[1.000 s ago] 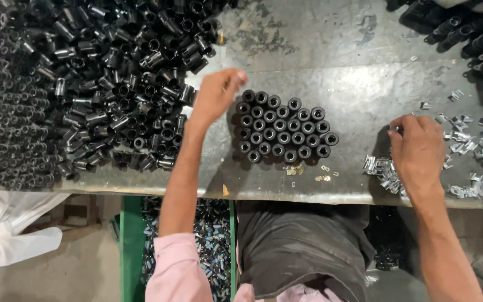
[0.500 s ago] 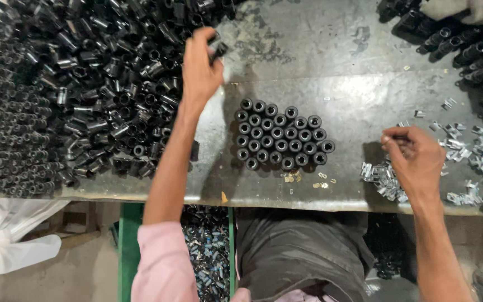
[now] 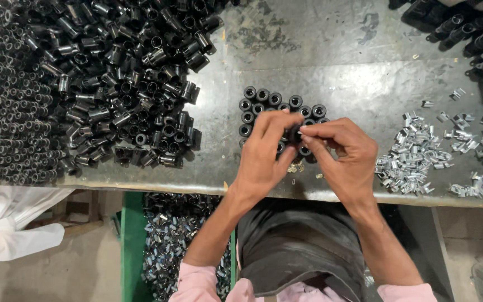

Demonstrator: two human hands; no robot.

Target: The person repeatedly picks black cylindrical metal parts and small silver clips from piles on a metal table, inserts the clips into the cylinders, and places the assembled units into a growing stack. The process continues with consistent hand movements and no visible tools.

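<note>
Both my hands meet above the near edge of the metal bench. My left hand holds a small black tube between thumb and fingers. My right hand pinches at the same tube from the right; whatever small piece it carries is hidden by the fingertips. Just behind my hands stands a cluster of upright black tubes, open ends up, partly covered by my fingers.
A large heap of loose black tubes fills the bench's left half. Small silver metal clips lie scattered at the right. More black parts sit at the far right corner. A green bin of metal parts stands below the bench.
My left hand came back from the black heap on the left with a tube. My right hand left the silver clips and moved in to meet it.
</note>
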